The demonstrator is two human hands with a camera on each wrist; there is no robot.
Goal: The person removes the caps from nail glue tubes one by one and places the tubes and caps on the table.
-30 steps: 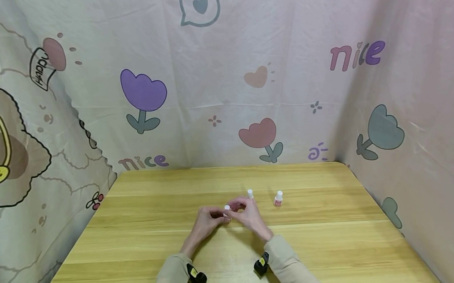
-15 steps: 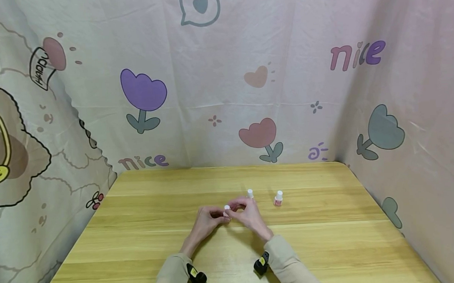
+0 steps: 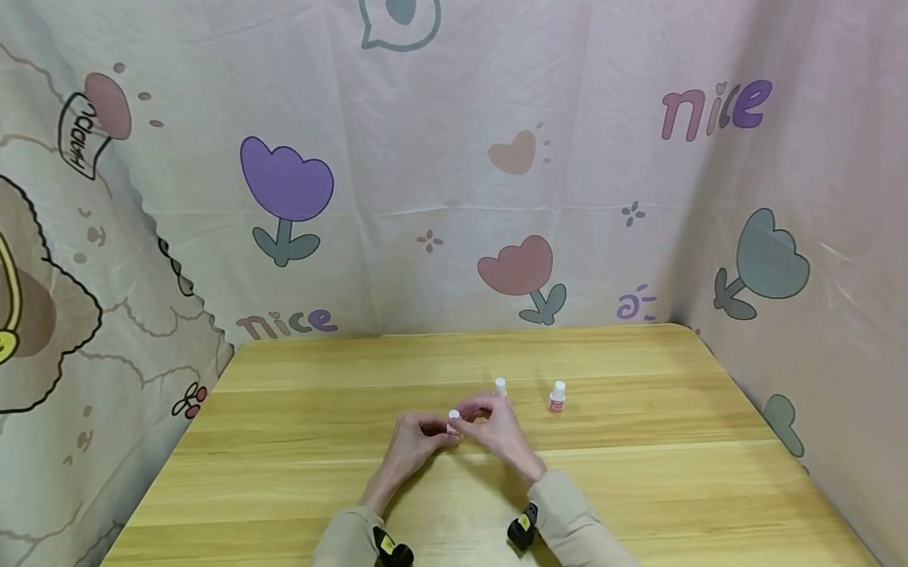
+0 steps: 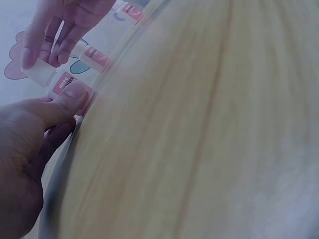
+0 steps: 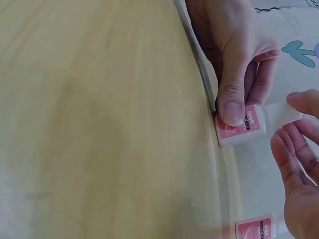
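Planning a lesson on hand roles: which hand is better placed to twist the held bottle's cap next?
Right, I'd judge: the right hand has its thumb on the white cap, while the left hand pinches the pink-labelled bottle by its body, likely steadying it.

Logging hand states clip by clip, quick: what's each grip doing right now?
Left grip: closed, holding the pink-labelled bottle by its body.
Right grip: closed, pinching that bottle's white cap.
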